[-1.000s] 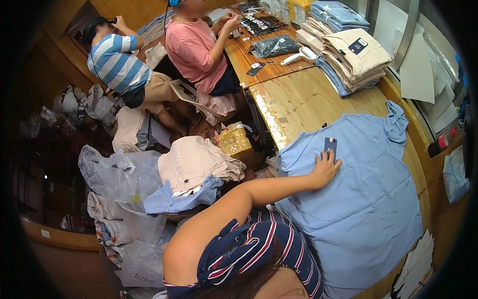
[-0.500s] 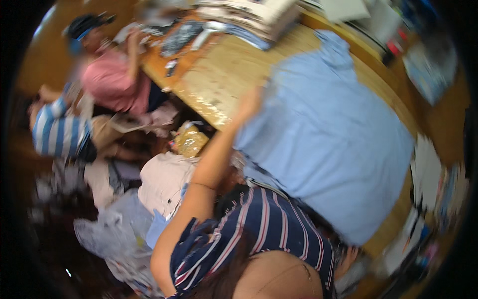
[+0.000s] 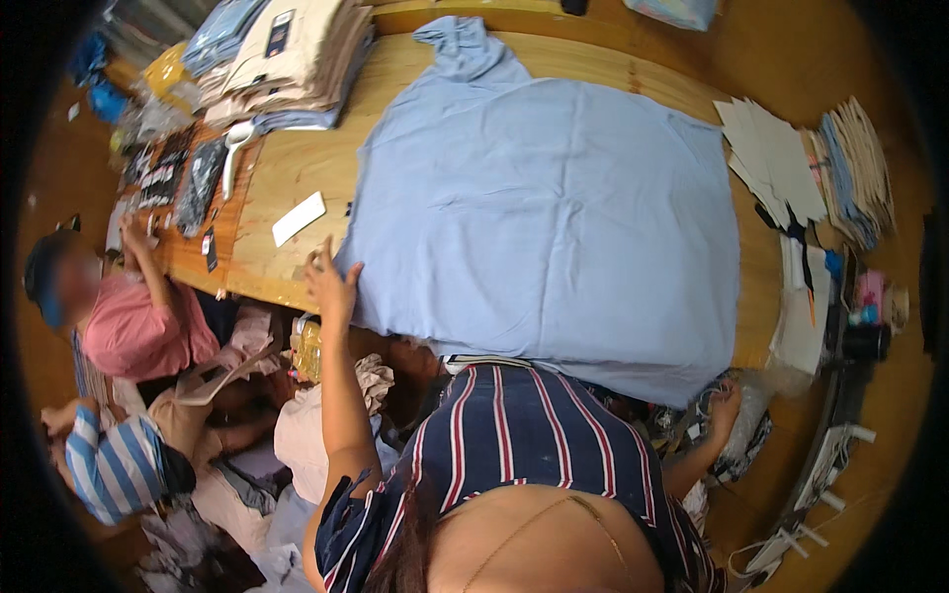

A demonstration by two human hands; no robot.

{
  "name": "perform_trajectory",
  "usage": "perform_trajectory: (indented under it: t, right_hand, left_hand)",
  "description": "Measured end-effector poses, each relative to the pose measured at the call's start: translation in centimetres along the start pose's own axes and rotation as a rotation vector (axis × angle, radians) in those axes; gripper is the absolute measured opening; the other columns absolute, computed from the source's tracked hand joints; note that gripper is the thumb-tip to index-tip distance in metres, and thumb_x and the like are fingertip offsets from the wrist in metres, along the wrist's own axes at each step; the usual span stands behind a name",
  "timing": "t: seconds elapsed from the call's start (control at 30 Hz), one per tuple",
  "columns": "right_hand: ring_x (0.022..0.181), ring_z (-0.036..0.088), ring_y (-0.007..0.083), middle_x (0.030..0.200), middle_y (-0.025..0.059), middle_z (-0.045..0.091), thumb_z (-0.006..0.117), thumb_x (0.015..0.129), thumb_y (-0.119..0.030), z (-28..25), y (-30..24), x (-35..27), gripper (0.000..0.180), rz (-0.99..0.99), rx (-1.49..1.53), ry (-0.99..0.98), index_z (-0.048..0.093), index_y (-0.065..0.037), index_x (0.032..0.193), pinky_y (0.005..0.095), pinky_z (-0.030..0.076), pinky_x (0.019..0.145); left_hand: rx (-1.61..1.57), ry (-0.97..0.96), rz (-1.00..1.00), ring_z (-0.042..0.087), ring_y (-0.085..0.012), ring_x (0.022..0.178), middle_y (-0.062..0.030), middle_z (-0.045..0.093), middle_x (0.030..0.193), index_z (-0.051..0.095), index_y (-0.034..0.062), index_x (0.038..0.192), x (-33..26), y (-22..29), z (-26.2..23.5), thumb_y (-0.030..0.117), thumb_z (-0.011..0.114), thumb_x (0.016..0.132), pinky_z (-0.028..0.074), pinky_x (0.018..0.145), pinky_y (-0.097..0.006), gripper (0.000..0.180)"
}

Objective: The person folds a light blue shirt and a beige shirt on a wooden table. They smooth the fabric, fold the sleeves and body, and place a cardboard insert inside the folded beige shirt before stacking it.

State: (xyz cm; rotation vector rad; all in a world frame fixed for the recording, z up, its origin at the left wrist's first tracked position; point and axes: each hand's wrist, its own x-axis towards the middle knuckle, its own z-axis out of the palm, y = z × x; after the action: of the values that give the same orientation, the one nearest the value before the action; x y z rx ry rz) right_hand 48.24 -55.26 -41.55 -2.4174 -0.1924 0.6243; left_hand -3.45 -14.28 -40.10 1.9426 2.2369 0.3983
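Fingers [image 3: 318,265] on our left hand [image 3: 331,287] are spreading out loose and flat, nothing gripped, just pressing on the left edge of the light blue shirt [image 3: 554,217] right where it meets the bare wood of the counter [image 3: 287,178]. That shirt is lying face down across the middle of the counter, collar end pointing toward the far edge, hem hanging a bit over the near edge against our striped top.

Our right hand [image 3: 727,403] is hanging low past the near right corner of the counter, touching some clear plastic bagging [image 3: 761,381] down there. We honestly can't tell if those fingers are gripping it or just resting.

A small white card [image 3: 298,218] is lying just beside the shirt's left side. A stack of folded shirts [image 3: 287,54] is sitting at the far left corner, and flat grey card sheets [image 3: 771,158] are fanning out along the right edge. Two other people, one in pink [image 3: 133,331] and one in blue stripes [image 3: 114,469], are sitting down off the left end of the counter.
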Motion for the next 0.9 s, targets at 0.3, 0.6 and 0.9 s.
perform_trajectory:
  t: [0.3,0.6,0.9]
  right_hand:
    - [0.122,0.026,0.0227,0.131,0.0071,0.031,0.051,0.081,-0.024,8.7,-14.6,4.0,0.046,-0.798,-0.539,0.391,0.037,-0.015,0.123,0.0452,0.023,0.095]
    - [0.101,0.046,0.0272,0.106,0.0064,0.051,0.049,0.078,-0.015,7.9,-18.6,10.5,0.021,-0.700,-0.370,0.388,0.055,-0.009,0.097,0.0404,0.035,0.085]
    - [0.116,0.033,0.0259,0.125,0.0105,0.037,0.042,0.084,-0.029,16.4,-33.8,21.7,0.037,-0.882,-0.327,0.299,0.044,-0.010,0.116,0.0399,0.031,0.092]
  left_hand:
    - [0.324,-0.022,0.342,0.011,-0.0239,0.128,-0.0030,0.015,0.139,0.028,0.0278,0.129,1.8,3.7,2.8,0.037,0.033,0.086,0.006,0.098,-0.055,0.044]
    - [0.182,0.231,0.298,0.020,-0.0258,0.125,-0.0058,0.028,0.132,0.037,0.0206,0.124,5.7,3.3,2.6,0.036,0.035,0.087,0.014,0.093,-0.058,0.041]
    - [0.145,-0.025,0.597,0.022,-0.0263,0.124,-0.0039,0.027,0.134,0.032,0.0268,0.127,19.2,16.5,6.7,0.042,0.026,0.088,0.013,0.097,-0.053,0.043]
